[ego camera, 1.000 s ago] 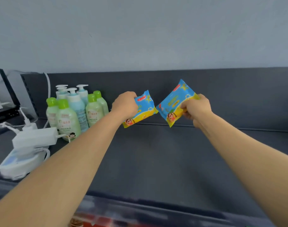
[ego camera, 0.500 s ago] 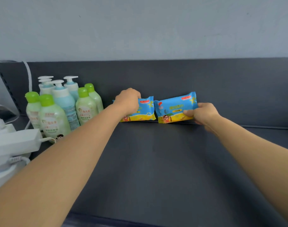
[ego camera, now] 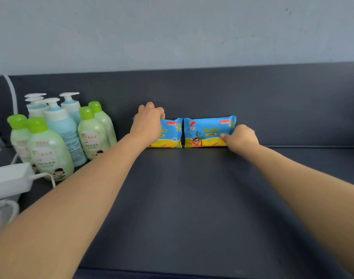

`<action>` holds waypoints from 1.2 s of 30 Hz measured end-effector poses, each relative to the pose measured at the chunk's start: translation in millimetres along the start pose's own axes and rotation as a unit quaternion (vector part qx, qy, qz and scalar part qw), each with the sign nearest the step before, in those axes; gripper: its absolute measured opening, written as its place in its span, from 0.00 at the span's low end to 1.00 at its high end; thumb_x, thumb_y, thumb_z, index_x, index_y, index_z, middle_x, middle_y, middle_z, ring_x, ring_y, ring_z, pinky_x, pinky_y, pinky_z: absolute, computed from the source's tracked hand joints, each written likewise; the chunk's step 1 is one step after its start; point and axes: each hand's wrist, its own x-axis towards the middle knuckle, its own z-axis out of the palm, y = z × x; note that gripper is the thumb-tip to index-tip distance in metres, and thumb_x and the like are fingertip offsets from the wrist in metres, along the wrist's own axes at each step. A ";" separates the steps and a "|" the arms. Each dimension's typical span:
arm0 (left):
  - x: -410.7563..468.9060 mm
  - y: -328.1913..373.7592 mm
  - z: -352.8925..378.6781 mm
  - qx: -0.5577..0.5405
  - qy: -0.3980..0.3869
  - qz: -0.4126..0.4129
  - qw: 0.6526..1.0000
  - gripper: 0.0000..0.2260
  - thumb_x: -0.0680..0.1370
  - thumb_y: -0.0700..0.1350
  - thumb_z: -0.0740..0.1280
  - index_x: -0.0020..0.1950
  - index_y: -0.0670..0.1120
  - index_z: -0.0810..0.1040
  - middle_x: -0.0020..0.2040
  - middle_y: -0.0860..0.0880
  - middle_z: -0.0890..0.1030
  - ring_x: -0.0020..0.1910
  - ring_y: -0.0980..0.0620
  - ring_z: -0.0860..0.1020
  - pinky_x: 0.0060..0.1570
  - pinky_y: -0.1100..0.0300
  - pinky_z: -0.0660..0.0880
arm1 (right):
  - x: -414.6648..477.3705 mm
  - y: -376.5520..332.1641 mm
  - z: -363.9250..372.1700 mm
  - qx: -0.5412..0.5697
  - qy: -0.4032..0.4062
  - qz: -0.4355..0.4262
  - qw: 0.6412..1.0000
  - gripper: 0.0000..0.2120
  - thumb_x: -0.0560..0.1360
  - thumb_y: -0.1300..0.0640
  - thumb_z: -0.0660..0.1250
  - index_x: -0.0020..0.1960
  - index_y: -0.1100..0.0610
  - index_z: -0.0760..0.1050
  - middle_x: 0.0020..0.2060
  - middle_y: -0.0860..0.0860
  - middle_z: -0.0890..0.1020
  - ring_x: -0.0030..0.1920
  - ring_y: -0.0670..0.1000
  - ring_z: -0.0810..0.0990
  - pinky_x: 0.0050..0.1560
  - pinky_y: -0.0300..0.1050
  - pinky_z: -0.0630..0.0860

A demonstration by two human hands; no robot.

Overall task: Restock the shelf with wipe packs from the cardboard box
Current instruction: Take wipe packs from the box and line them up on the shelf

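bottles: cluster of green-capped and pump bottles (ego camera: 57, 135) at shelf left, standing upright, near the left wipe pack but apart from it
white device: box with cable (ego camera: 9, 181) at far left edge, partly cut off, just in front of the bottles
shelf: dark grey shelf (ego camera: 182, 208), bare in front of both packs; dark back panel (ego camera: 272, 97) behind, pale wall above
left wipe pack: blue-yellow left wipe pack (ego camera: 171, 133) stands on edge against the back panel, touching or just beside the right wipe pack
right wipe pack: right wipe pack (ego camera: 207, 131) upright on its long edge, print facing the camera
left hand: left hand (ego camera: 149, 123) draped over the pack's top left, fingers (ego camera: 146, 107) curled over its upper edge, gripping it
right hand: right hand (ego camera: 240, 138) at the pack's lower right end, fingers (ego camera: 225, 135) pressed on its front face; thumb hidden, so whether it pinches or only pushes, cannot tell
hidden: left half of left pack covered by the hand; small print blurred; cardboard box out of view
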 end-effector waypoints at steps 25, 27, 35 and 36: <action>-33.7 21.4 -26.5 0.011 0.036 0.015 0.999 0.14 0.77 0.32 0.62 0.61 0.41 0.73 0.61 0.43 0.74 0.60 0.44 0.72 0.55 0.51 0.72 | -31.4 -5.1 -11.4 -0.047 0.093 -0.025 0.994 0.15 0.76 0.57 0.64 0.60 0.63 0.69 0.55 0.58 0.78 0.51 0.58 0.79 0.45 0.48 0.73; -38.8 33.5 -32.4 0.001 0.028 0.021 0.999 0.14 0.76 0.31 0.62 0.60 0.42 0.74 0.60 0.44 0.75 0.60 0.45 0.73 0.57 0.50 0.73 | -37.2 -7.6 -13.1 -0.058 0.079 -0.063 0.993 0.13 0.76 0.58 0.63 0.59 0.61 0.71 0.54 0.56 0.79 0.46 0.57 0.77 0.42 0.45 0.71; -85.6 100.3 -67.0 -0.069 -0.025 0.093 0.993 0.11 0.77 0.37 0.64 0.58 0.46 0.77 0.57 0.48 0.78 0.56 0.49 0.75 0.49 0.57 0.70 | -84.8 3.6 -54.1 -0.133 0.043 -0.213 0.967 0.11 0.76 0.55 0.62 0.57 0.57 0.76 0.56 0.54 0.80 0.57 0.56 0.75 0.51 0.46 0.71; -93.5 111.5 -71.8 -0.080 -0.029 0.105 0.991 0.10 0.77 0.38 0.65 0.57 0.46 0.77 0.56 0.49 0.79 0.55 0.49 0.75 0.50 0.56 0.71 | -94.0 10.3 -65.7 -0.140 0.048 -0.226 0.963 0.12 0.77 0.55 0.62 0.58 0.56 0.76 0.56 0.53 0.79 0.58 0.55 0.74 0.53 0.46 0.71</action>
